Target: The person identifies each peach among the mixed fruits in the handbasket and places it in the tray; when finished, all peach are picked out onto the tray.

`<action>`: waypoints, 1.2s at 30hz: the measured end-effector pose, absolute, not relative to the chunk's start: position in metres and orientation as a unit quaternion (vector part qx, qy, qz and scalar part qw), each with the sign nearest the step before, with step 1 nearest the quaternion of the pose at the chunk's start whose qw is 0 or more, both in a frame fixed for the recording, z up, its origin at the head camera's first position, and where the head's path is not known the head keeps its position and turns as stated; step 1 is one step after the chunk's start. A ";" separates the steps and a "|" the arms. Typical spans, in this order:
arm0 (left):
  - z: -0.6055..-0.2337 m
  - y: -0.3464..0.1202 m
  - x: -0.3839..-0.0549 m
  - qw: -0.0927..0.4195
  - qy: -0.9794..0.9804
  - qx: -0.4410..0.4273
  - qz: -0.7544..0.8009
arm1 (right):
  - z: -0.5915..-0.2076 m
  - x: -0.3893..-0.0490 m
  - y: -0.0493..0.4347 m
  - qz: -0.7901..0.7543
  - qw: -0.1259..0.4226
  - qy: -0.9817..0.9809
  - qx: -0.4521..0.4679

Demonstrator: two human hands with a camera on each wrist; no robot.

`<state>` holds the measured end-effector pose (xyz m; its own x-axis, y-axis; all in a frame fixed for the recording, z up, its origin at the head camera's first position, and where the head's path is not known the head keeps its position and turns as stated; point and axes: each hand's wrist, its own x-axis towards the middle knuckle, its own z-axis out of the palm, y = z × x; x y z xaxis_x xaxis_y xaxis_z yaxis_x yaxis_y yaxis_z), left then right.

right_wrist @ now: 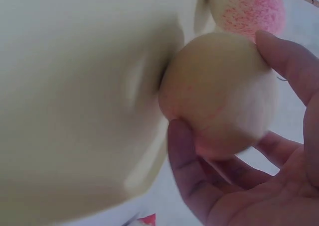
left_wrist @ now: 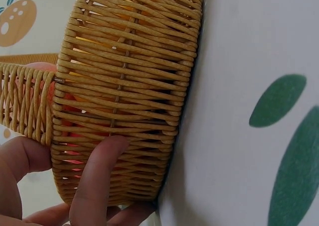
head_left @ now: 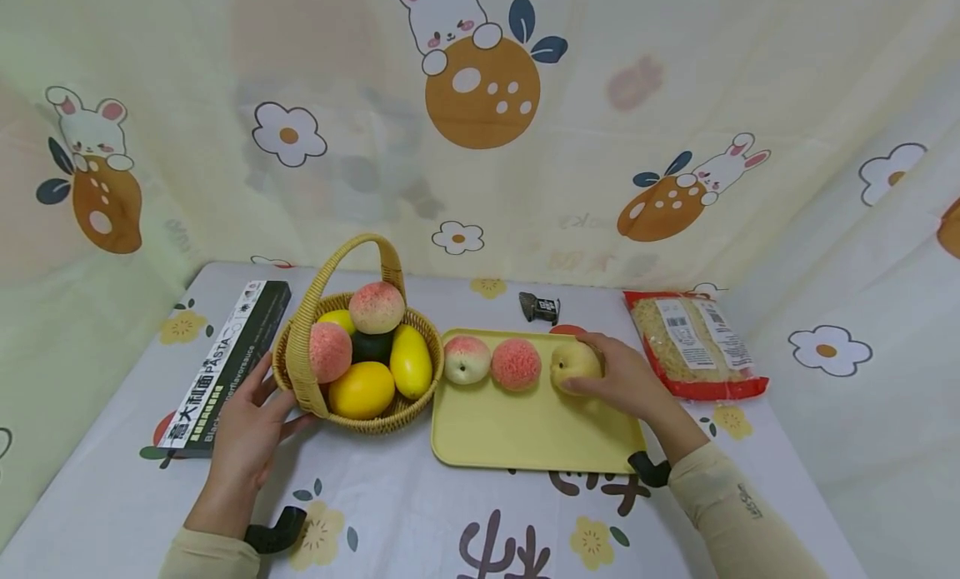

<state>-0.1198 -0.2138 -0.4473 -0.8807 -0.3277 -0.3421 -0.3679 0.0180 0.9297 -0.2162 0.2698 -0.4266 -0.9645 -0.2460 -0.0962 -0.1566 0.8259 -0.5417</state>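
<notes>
One box (head_left: 227,366) near the basket (head_left: 367,426)

Basket (head_left: 378,425) between box (head_left: 225,371) and tray (head_left: 525,436) — bag (head_left: 693,346) far right.

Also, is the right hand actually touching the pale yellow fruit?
Touching: the right wrist view shows the right hand with fingertips against the pale yellow fruit.
</notes>
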 end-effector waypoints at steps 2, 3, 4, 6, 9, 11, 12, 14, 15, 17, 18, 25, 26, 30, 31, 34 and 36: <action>-0.447 -0.214 -0.120 0.016 0.713 -0.244 0.657 | -0.423 -0.215 0.269 -0.277 0.076 0.952 -0.106; -0.447 -0.214 -0.120 0.016 0.713 -0.244 0.658 | -0.421 -0.215 0.269 -0.278 0.071 0.952 -0.108; -0.447 -0.213 -0.120 0.016 0.712 -0.245 0.658 | -0.419 -0.214 0.268 -0.278 0.067 0.952 -0.110; -0.447 -0.213 -0.120 0.016 0.712 -0.245 0.657 | -0.416 -0.214 0.268 -0.272 0.060 0.954 -0.112; -0.446 -0.213 -0.119 0.016 0.712 -0.246 0.658 | -0.414 -0.213 0.269 -0.270 0.058 0.955 -0.111; -0.446 -0.213 -0.119 0.016 0.711 -0.246 0.658 | -0.414 -0.212 0.269 -0.271 0.059 0.955 -0.109; -0.446 -0.213 -0.119 0.016 0.711 -0.245 0.658 | -0.414 -0.212 0.270 -0.271 0.060 0.955 -0.108; -0.446 -0.213 -0.119 0.015 0.712 -0.246 0.658 | -0.415 -0.211 0.270 -0.271 0.060 0.955 -0.104; -0.447 -0.213 -0.119 0.014 0.713 -0.246 0.657 | -0.414 -0.210 0.271 -0.269 0.059 0.956 -0.103; -0.447 -0.212 -0.119 0.014 0.714 -0.247 0.656 | -0.413 -0.209 0.271 -0.269 0.056 0.956 -0.104; -0.446 -0.212 -0.119 0.014 0.714 -0.247 0.655 | -0.413 -0.208 0.271 -0.268 0.056 0.956 -0.102; -0.445 -0.212 -0.119 0.012 0.713 -0.245 0.657 | -0.407 -0.204 0.273 -0.259 0.045 0.960 -0.101; -0.445 -0.212 -0.119 0.012 0.712 -0.245 0.658 | -0.407 -0.204 0.274 -0.261 0.045 0.959 -0.100; -0.446 -0.212 -0.119 0.011 0.712 -0.246 0.658 | -0.407 -0.200 0.276 -0.269 0.047 0.957 -0.101; -0.446 -0.212 -0.119 0.011 0.712 -0.246 0.657 | -0.408 -0.198 0.277 -0.271 0.049 0.956 -0.099; -0.447 -0.212 -0.119 0.010 0.713 -0.245 0.656 | -0.407 -0.194 0.280 -0.278 0.054 0.954 -0.099; -0.447 -0.212 -0.119 0.010 0.714 -0.245 0.656 | -0.407 -0.190 0.281 -0.282 0.054 0.953 -0.100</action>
